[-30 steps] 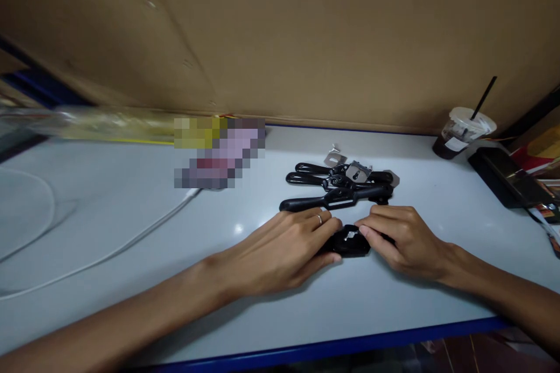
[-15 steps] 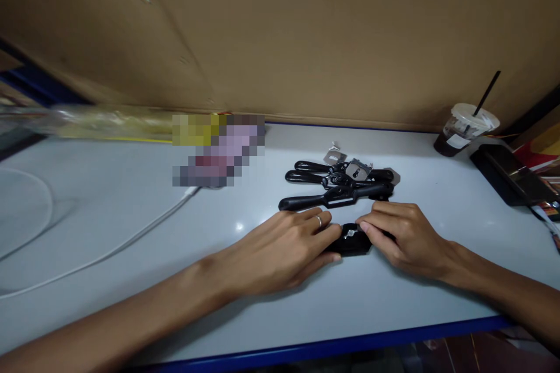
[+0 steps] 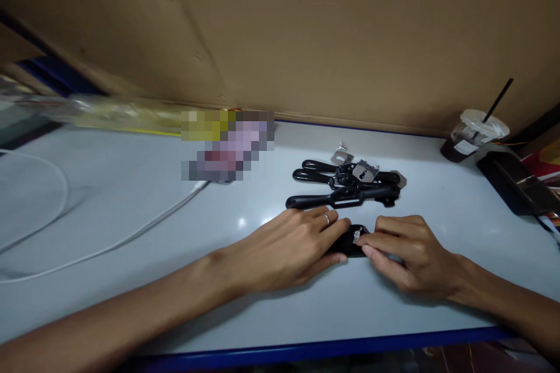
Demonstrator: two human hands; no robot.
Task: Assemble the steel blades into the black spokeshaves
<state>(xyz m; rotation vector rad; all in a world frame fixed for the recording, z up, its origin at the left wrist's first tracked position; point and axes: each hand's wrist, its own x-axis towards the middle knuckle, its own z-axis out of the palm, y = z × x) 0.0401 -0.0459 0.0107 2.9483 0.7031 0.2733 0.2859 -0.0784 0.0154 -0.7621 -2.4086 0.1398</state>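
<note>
My left hand [image 3: 301, 245] is closed around the left end of a small flat black piece [image 3: 345, 245] on the table, its thumb along the near side. A small silver fitting [image 3: 357, 235] sits on top of that piece; its exact kind is too small to tell. The thumb and forefinger of my right hand [image 3: 402, 250] pinch at this fitting. Just beyond my hands lie several black spokeshaves, the nearest spokeshave [image 3: 345, 196] with a long bare frame. A steel blade [image 3: 366, 171] rests on the farther ones, and another plate [image 3: 341, 156] with small screws lies behind.
At the back right stands a plastic cup [image 3: 475, 135] with a straw, next to a black tray-like object [image 3: 511, 183]. A blurred-out phone-like object [image 3: 236, 148] with a white cable [image 3: 149, 233] lies left. A cardboard wall [image 3: 306, 35] closes the back; a blue edge [image 3: 306, 349] runs along the front.
My right fingertips have moved from the black piece's far right edge onto the silver fitting, which has turned from lying slantwise to a steeper angle. The view has shifted slightly left.
</note>
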